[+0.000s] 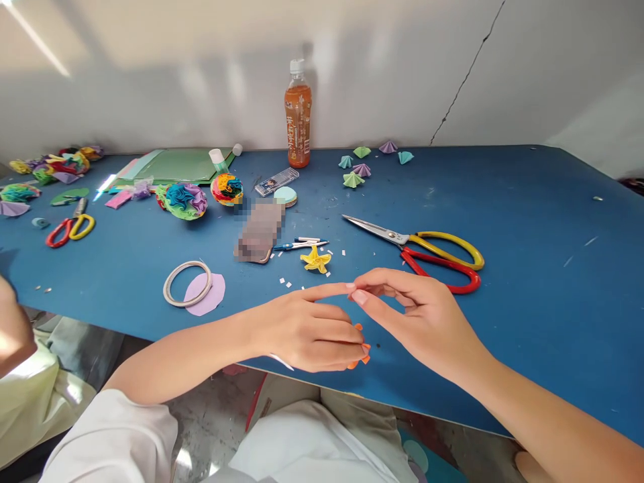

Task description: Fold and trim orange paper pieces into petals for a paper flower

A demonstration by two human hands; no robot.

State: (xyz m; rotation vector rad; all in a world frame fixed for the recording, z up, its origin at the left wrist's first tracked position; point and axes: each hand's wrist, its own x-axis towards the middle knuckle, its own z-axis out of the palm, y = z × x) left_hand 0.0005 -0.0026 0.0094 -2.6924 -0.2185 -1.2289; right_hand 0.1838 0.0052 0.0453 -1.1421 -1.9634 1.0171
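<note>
Pinching at desk centre: my left hand (306,329) is curled around a small orange folded-paper piece (361,359), which peeks out past the fingers at the near edge of the blue desk (528,221). Its forefinger is stretched out, tip meeting the thumb and forefinger of my right hand (422,315). The right hand seems pinched on something tiny there; too small to tell what.

At 12 o'clock from the hands lies a finished yellow folded-paper flower (315,259), with white paper scraps (286,282) scattered about it. At 1 o'clock, large scissors with yellow and red handles (427,251), blades open. At 10 o'clock, a pale ring of tape (187,283) lies over a lilac paper circle (208,295).

Far edge: an orange drink bottle (298,114), several small pastel folded cones (359,164), multicoloured paper pom-pom flowers (184,200) at 11 o'clock.

Progress, as I judge it: many pieces done, the orange one in hand unfinished.

Another person's sleeve (20,376) shows at 9 o'clock.
</note>
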